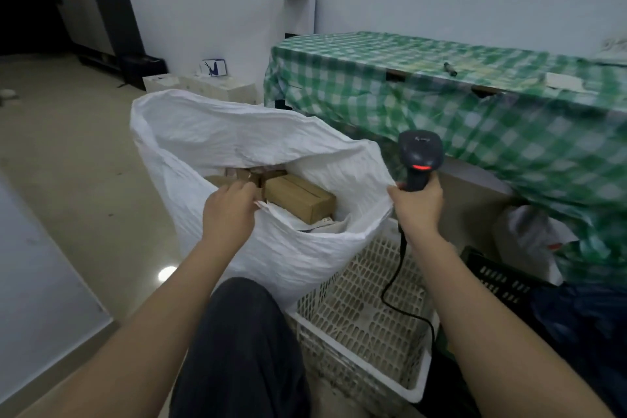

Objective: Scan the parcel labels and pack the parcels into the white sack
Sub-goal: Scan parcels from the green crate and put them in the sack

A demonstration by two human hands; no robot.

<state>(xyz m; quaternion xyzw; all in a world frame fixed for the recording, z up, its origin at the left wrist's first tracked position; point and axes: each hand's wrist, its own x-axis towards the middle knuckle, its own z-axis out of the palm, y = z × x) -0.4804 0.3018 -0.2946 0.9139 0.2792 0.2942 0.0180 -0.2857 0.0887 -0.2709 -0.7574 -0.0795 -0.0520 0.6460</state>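
the white sack (271, 258) stands open at the centre of the frame, mouth facing up. inside it, near the middle of the opening, lie several brown parcels (300, 202); the largest cardboard box sits tilted just right of centre, with lighter flat packets under it. no labels are readable from here.

my left hand (230, 210) reaches in over the near rim of the sack, fingers curled toward the parcels; whether it pinches the rim, a packet, or nothing is hidden by the hand itself, so i cannot tell. my right hand (417, 204) is wrapped around the handle of the barcode scanner (420, 156), head up, red lamp lit, and also touches the right edge of the sack's mouth. the scanner cable hangs down over the white plastic crate (359, 322) at lower right, in which i see no parcels.

judgement: the packing step is in hand, late in the task. next move: settle the load, then fetch any unscanned parcel.

the green checked table (475, 105) fills the upper right.
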